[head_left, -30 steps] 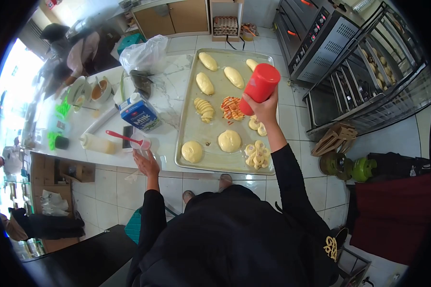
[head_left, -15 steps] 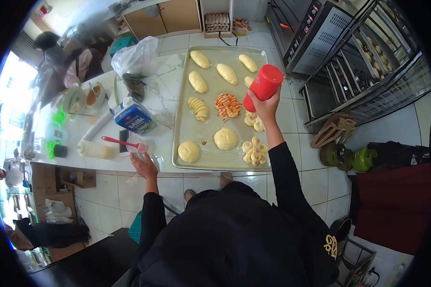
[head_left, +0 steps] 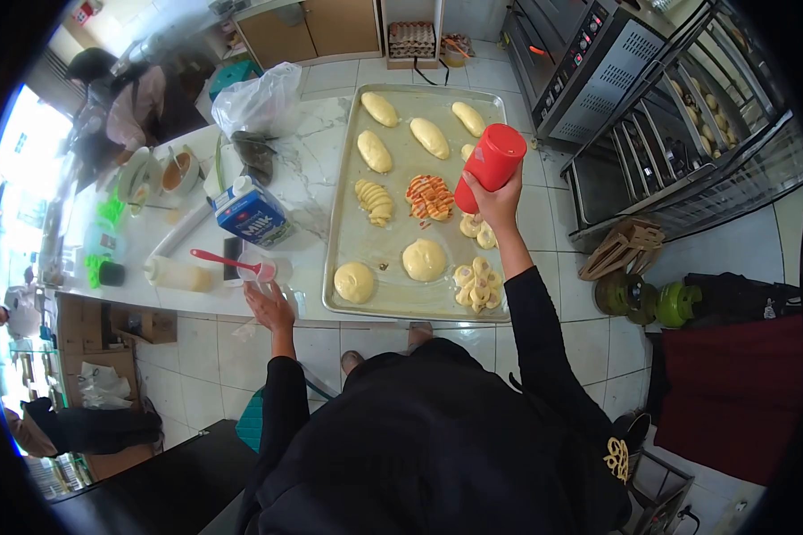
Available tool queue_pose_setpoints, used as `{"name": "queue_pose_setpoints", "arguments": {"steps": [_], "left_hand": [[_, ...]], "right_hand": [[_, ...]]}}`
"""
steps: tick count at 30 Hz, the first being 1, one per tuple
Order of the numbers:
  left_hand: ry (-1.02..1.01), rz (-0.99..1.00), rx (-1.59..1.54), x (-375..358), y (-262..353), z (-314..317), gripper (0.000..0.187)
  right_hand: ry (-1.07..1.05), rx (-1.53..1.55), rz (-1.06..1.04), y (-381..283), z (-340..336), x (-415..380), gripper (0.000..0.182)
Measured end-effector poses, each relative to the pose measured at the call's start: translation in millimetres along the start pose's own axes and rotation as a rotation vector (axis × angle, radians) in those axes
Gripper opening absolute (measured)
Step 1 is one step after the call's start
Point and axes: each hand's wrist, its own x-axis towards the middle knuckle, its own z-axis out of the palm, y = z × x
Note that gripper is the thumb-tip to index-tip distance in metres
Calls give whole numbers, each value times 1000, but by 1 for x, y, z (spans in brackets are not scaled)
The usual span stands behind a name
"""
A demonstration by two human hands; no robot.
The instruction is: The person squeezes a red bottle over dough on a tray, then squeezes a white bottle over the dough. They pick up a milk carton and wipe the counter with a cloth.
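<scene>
A red squeeze bottle (head_left: 494, 160) is gripped in my right hand (head_left: 500, 198), tilted with its lower end over the right side of the baking tray (head_left: 328, 259). Beneath it lies a flower-shaped dough piece, partly hidden. Orange-red sauce stripes cover one dough piece (head_left: 429, 198) left of the bottle. Several other dough pieces, such as a round one (head_left: 424, 259), show no sauce. My left hand (head_left: 270, 306) rests at the table's front edge, fingers apart and holding nothing, beside a small clear cup (head_left: 260, 271) with a pink brush (head_left: 226, 259) across it.
A milk carton (head_left: 252, 212), a cream-coloured bottle (head_left: 178, 275) and a plastic bag (head_left: 257, 100) stand left of the tray. Further left are bowls (head_left: 180, 171) and another person (head_left: 138, 107). An oven (head_left: 589, 76) and a tray rack (head_left: 660, 134) stand at the right.
The view has shifted slightly, moving the table and tray a little in the frame. Both hands keep nearly the same pose, the red bottle still in my right one.
</scene>
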Motion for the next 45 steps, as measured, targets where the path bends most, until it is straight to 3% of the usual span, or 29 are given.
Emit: {"name": "queue_pose_setpoints", "arguments": {"steps": [8,16,34,40,45], "left_hand": [[-8,-22,-1,0,4,-2,60],[7,-4,-4,0,6,-3,59],[-23,-36,-4,1,5,-3,58],[6,4,5,0,-3,2,58],[-10,-11,-8,0,1,-1,57]], "right_hand": [[-12,46,61,7,-3,7,61],[-2,-86,-43,3,-7,9,59],[79,-143,-55,-1,-26,18,58],[-2,-17,-64,-19,-18,-2,59],[85,-165,-53,-9,-37,16,59]]}}
